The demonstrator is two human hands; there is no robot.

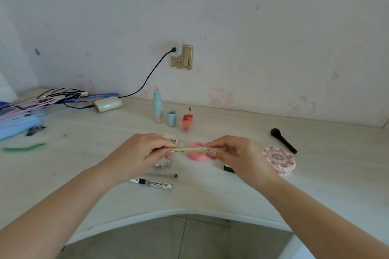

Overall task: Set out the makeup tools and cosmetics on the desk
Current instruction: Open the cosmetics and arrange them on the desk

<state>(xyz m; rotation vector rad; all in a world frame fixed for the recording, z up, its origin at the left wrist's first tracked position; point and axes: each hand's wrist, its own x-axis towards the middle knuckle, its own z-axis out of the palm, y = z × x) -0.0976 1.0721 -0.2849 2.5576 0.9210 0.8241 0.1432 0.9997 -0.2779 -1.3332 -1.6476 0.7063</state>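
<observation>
Pinching a slim yellow pencil (188,149) level between them, left hand (145,153) and right hand (235,153) hover above the tabletop (210,193), fingers (169,154) curled round its ends.

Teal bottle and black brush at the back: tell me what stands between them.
In the head view, a small teal cap and an orange-red lip gloss stand between the teal bottle and the black brush; beyond them, bare desk.

The left hand (145,153) hides most of a crinkled silvery packet (171,139), the right hand (235,153) covers all but a corner of a black item (229,168) and one end of the slim yellow pencil (188,149), while blue things (19,125) at the table's (273,191) left edge are blurred and cut off.
</observation>
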